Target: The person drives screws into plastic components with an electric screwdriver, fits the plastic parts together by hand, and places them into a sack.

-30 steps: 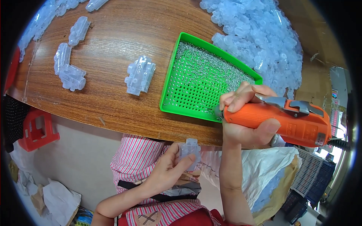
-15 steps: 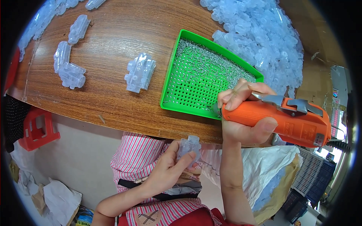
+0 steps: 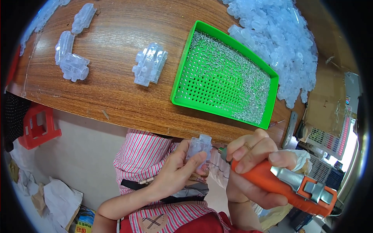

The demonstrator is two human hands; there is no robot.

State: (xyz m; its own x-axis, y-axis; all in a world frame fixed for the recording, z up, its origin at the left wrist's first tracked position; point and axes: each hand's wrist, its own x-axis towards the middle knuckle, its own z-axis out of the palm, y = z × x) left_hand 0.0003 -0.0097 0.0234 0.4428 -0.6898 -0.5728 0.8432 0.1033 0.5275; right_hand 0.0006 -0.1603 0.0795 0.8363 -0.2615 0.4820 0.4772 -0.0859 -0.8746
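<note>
My left hand point(image 3: 179, 167) is closed around a clear plastic housing point(image 3: 199, 148), held just off the table's front edge over my lap. In my right hand point(image 3: 256, 155) is an orange electric screwdriver point(image 3: 272, 182), gripped near its front end. Its tip points left at the housing's right side; whether it touches cannot be made out. Beyond my hands on the table stands a green perforated tray point(image 3: 221, 110) with many small silver screws point(image 3: 252, 89) heaped along its far and right sides.
A similar clear housing point(image 3: 150, 65) lies left of the tray, and several more point(image 3: 74, 66) lie farther left. A big pile of clear plastic parts point(image 3: 276, 42) covers the back right of the wooden table point(image 3: 116, 97). A red stool point(image 3: 39, 126) stands on the floor at left.
My right hand has brought the screwdriver from the tray's near edge toward me, close to the housing. My left hand still holds the housing. The view has shifted slightly.
</note>
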